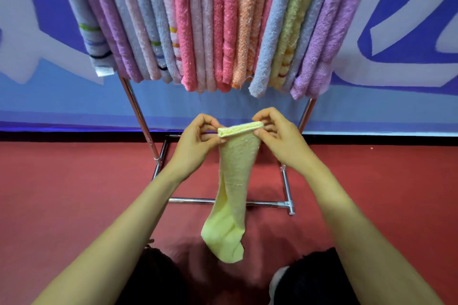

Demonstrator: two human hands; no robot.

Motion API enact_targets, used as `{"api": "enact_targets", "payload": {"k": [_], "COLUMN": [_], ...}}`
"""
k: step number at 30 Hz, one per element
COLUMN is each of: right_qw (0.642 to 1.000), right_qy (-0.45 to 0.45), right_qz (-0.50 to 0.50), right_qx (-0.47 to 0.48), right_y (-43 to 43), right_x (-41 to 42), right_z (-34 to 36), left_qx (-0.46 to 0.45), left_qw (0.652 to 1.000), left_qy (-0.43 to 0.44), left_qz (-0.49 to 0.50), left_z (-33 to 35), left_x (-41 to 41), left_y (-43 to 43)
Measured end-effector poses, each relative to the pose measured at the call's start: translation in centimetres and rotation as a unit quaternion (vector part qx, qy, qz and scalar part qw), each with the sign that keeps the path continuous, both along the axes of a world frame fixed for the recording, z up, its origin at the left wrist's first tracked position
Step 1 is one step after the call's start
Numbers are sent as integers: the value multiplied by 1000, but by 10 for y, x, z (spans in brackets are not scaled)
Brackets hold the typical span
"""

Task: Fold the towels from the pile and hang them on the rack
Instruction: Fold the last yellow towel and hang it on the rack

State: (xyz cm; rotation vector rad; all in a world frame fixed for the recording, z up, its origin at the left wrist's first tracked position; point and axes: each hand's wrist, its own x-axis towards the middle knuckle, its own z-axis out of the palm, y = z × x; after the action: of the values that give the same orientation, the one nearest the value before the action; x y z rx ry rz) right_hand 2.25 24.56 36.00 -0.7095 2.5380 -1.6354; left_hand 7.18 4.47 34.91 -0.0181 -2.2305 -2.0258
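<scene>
- The yellow towel hangs in the air in front of the rack. Its long axis runs straight down and its loose lower end points at the floor.
- Its folded top edge lies left to right between the hands.
- The left hand and right hand each pinch one top corner, with the fingers curled tight onto the edge.
- The chrome rack stands just beyond the hands, packed with hung towels in pink, lilac, grey, orange and yellow.
- The floor is red, and a blue-and-white wall stands behind the rack.
</scene>
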Motion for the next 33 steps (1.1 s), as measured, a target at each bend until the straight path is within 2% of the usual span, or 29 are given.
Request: {"api": "enact_targets", "payload": {"k": [3, 11, 14, 16, 18, 20, 22, 24, 26, 30, 33], "right_qw": [999, 991, 984, 979, 978, 981, 981, 980, 978, 973, 973], "right_qy": [34, 116, 153, 167, 183, 192, 195, 199, 201, 179, 179], "right_qz": [-1, -8, 1, 21, 31, 22, 5, -20, -28, 37, 56], "right_qx": [12, -60, -94, -118, -89, -13, 13, 10, 47, 143, 138], "right_y": [6, 11, 12, 13, 14, 12, 11, 13, 17, 22, 22], "right_x": [12, 45, 56, 64, 71, 74, 74, 73, 70, 67, 65], "right_z": [48, 192, 238, 258, 267, 269, 268, 273, 280, 292, 298], "left_qx": [-18, -21, 47, 130, 166, 120, 84, 73, 49, 4, -12], "left_qw": [999, 993, 988, 985, 983, 991, 993, 991, 990, 988, 986], "left_qy": [27, 120, 145, 114, 69, 56, 78, 107, 132, 154, 162], "left_qz": [-2, 5, 7, -19, -40, -14, 19, 22, 22, 34, 37], "left_z": [48, 198, 244, 260, 265, 262, 263, 269, 276, 281, 279], "left_x": [12, 53, 63, 68, 70, 71, 71, 71, 70, 60, 52], "left_y": [3, 15, 15, 13, 12, 11, 13, 17, 23, 34, 37]}}
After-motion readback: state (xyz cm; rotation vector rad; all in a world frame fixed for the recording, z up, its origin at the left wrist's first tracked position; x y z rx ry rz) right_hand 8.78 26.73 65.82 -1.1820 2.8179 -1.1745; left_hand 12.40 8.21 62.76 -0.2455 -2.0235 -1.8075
